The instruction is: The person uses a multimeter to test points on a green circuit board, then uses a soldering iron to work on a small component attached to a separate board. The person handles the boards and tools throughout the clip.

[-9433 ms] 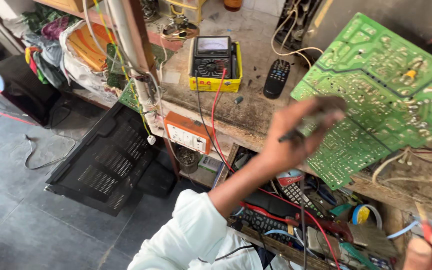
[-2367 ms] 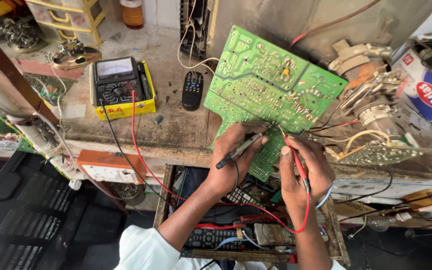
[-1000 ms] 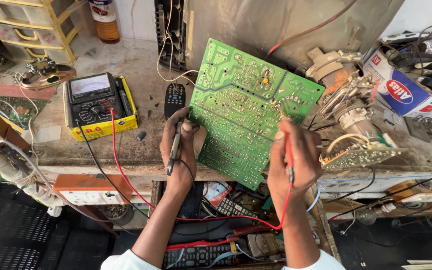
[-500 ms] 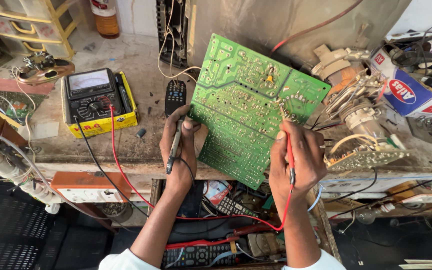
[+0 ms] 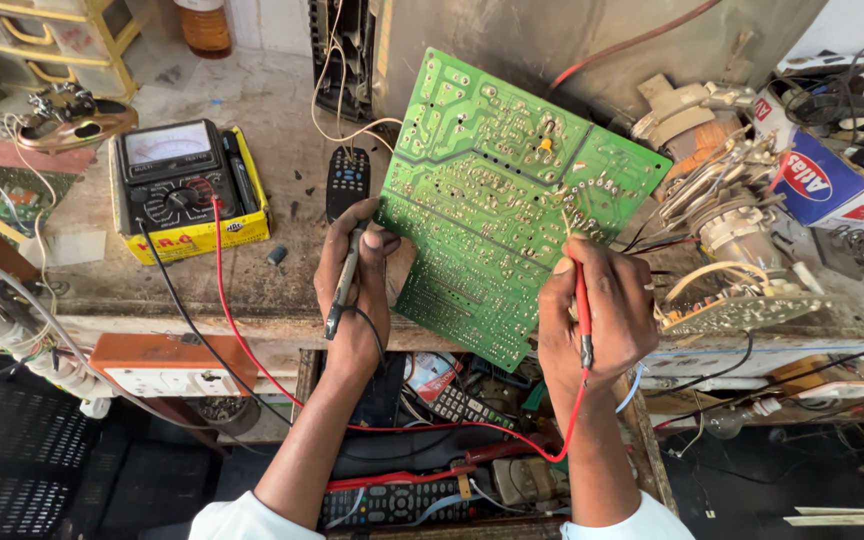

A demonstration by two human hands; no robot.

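The green circuit board (image 5: 502, 200) stands tilted on the tabletop (image 5: 252, 110), solder side toward the person, leaning back against a grey metal panel (image 5: 592, 40). Nearest to me, below the tabletop's edge, an open drawer holds remote controls (image 5: 397, 500) and loose wires. Above it come the two forearms. The left hand (image 5: 357, 285) is closed around a black probe (image 5: 344, 280), its tip resting at the board's left edge, thumb pressed on the board there. The right hand (image 5: 597, 310) pinches a red probe (image 5: 582, 310), its fine tip touching solder points near the board's right side. A red lead (image 5: 242, 340) and a black one run from the probes to a yellow-cased analogue meter (image 5: 187, 190) lying on the tabletop to the left, well apart from the board. A small black remote (image 5: 348, 180) lies just beside the board's left corner; coils and loose parts (image 5: 732, 230) crowd the right.

This looks like the probing step, both tips planted on the board for a reading. I'd judge the next move calls for holding both tips steady without slipping onto neighbouring joints, and a glance across at the meter's dial
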